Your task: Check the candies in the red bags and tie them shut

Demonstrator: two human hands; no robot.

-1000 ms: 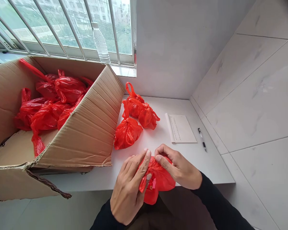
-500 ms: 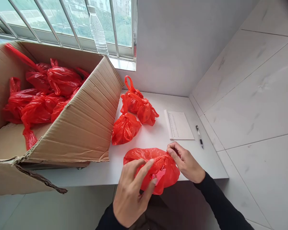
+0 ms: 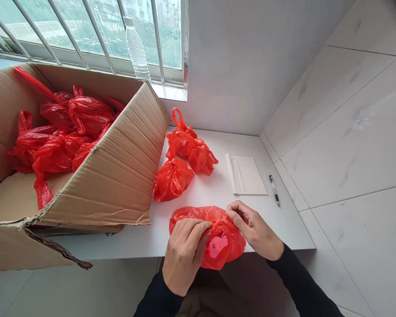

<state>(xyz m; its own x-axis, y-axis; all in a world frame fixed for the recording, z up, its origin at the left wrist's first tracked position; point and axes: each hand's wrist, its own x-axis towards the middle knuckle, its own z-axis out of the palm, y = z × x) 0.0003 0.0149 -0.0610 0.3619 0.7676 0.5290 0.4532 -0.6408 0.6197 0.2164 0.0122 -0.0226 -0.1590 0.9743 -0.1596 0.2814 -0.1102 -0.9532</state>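
Note:
A thin red plastic bag (image 3: 198, 213) lies at the front edge of the white table, with its opening gathered toward me. Through the opening a pink item (image 3: 217, 245) shows inside; its kind I cannot make out. My left hand (image 3: 185, 251) is closed on the bag's near left side, fingertips pinching the plastic. At the bag's right side, the thumb and fingers of my right hand (image 3: 252, 226) pinch its gathered edge. Just beyond, several tied red bags (image 3: 174, 178) stand together beside the box.
A large open cardboard box (image 3: 119, 171) holding several tied red bags (image 3: 57, 152) takes up the left. A notepad (image 3: 251, 176) and a pen (image 3: 274, 190) lie at the right. On the windowsill stands a clear bottle (image 3: 137, 50); a tiled wall (image 3: 350, 145) borders the table.
My left hand has closed from spread fingers into a pinch on the bag's plastic. My right hand keeps its pinch, slightly shifted. The view has tilted up a little.

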